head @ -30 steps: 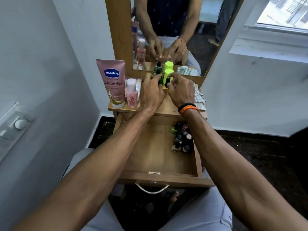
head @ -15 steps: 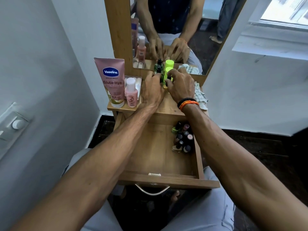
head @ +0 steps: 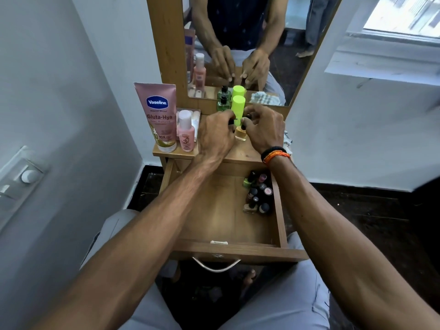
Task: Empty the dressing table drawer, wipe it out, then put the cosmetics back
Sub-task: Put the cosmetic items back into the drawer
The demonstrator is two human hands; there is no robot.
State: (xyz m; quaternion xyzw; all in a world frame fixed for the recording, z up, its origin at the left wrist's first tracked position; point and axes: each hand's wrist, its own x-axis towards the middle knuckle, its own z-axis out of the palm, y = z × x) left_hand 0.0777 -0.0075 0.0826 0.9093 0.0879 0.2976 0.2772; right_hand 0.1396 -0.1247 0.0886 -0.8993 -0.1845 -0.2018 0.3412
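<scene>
I'm closing both grips, left hand (head: 215, 135) and right hand (head: 264, 127), around the small amber bottle (head: 241, 133) newly exposed on the counter (head: 240, 152). Nail polish bottles (head: 258, 195) are sitting in the drawer (head: 221, 217), so restocking appears underway.

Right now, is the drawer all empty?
No, a bunch of little nail polish bottles sits in the drawer's back right corner.
</scene>
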